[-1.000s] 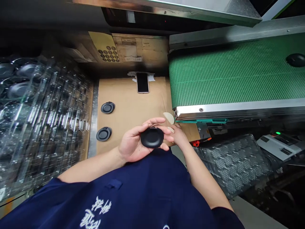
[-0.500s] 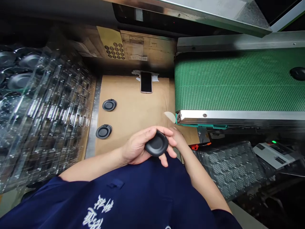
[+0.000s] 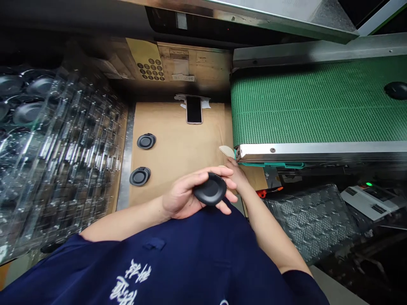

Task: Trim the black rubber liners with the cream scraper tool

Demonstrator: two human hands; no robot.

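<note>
Brown paper [image 3: 178, 127] covers the tabletop [image 3: 125, 178], and a green belt [image 3: 318, 101] runs along beside it. The left hand [image 3: 182, 197] grips a round black disc [image 3: 210, 189], with the fingers curled around it. The disc sits just above the person's dark blue shirt [image 3: 190, 262]. The right hand [image 3: 237, 176] is just beside the disc, bent a little, and it is hard to tell if it touches the disc or holds anything. It is also near a pale half-moon piece [image 3: 226, 151] by the belt's metal edge [image 3: 318, 148].

Only one hand clearly holds the disc, so it could slip and drop if that grip gets loose. A quick move of the right hand could push the pale piece under the belt. An elbow could bump the two black rings [image 3: 146, 141] on the paper, or the phone [image 3: 193, 109] lying near the back.

Clear plastic trays [image 3: 60, 148] stand in a tall stack on the left, and the top one holds dark round things [image 3: 28, 113]. A hard bump could tip that stack. On the right, a bumpy clear tray [image 3: 311, 222] lies low by a white box [image 3: 370, 199] with a green light [image 3: 369, 184]. What that tray holds is hard to tell. One more black disc [image 3: 397, 90] sits on the belt.
</note>
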